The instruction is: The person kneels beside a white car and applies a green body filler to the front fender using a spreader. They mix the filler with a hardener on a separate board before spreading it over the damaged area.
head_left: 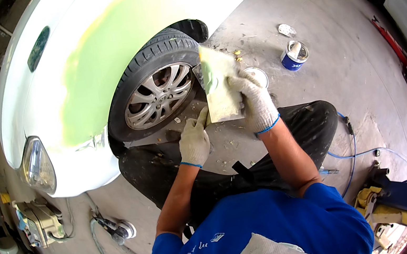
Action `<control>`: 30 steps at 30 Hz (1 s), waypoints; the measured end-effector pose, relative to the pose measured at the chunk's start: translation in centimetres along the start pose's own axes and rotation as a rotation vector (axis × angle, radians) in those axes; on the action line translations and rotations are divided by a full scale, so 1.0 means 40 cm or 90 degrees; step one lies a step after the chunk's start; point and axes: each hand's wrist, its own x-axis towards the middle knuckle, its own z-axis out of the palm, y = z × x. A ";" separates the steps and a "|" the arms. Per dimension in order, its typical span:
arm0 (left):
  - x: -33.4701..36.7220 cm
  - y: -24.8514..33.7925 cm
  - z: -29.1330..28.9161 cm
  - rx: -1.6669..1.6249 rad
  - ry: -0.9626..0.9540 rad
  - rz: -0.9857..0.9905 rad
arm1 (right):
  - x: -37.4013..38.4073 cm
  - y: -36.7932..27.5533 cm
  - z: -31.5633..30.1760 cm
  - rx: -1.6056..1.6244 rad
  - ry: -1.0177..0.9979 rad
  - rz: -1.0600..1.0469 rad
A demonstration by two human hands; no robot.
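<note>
A flat mixing board (pixel 222 84), smeared with pale green body filler, is held in front of the front wheel (pixel 158 92) of a white car (pixel 93 38). The right hand (pixel 257 101), in a knit work glove, is closed on the board's right edge, fingers wrapped over its face. The left hand (pixel 195 140), gloved likewise, is drawn together just below the board's lower left corner, one finger raised against that corner; whether a spreader is pinched in it cannot be told.

Progress, as judged: a broad patch of green filler (pixel 97 58) is already laid over the fender above and ahead of the wheel, unsanded and unpainted in appearance. Filler remains on the board, so application is judged unfinished; smoothing and finishing are judged still to come.

An open blue can (pixel 294 54) and a round lid (pixel 258 76) are noted on the concrete floor (pixel 324 12) beside the board. A blue air hose (pixel 357 153) is seen at the right, a power tool (pixel 116 230) at the lower left.
</note>
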 end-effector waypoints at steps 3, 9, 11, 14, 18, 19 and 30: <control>-0.011 0.001 -0.021 -0.411 0.069 -0.236 | 0.015 -0.044 -0.020 -0.292 0.069 -0.205; 0.025 0.044 -0.198 -0.705 -0.101 -0.197 | 0.016 -0.047 -0.027 -0.218 -0.028 -0.286; 0.041 0.056 -0.212 -0.609 -0.122 -0.137 | 0.005 -0.049 -0.004 -0.297 -0.121 -0.270; 0.041 0.043 -0.225 -0.586 -0.052 -0.123 | 0.004 -0.074 0.024 -0.685 -0.143 -0.280; 0.032 0.050 -0.239 -0.568 0.023 -0.094 | 0.021 -0.085 0.008 -0.929 -0.109 -0.437; 0.031 0.054 -0.241 -0.561 0.051 -0.092 | 0.020 -0.081 0.003 -0.965 -0.080 -0.504; 0.051 0.090 -0.271 -0.433 0.095 -0.024 | -0.031 -0.040 0.058 -0.890 -0.102 -0.637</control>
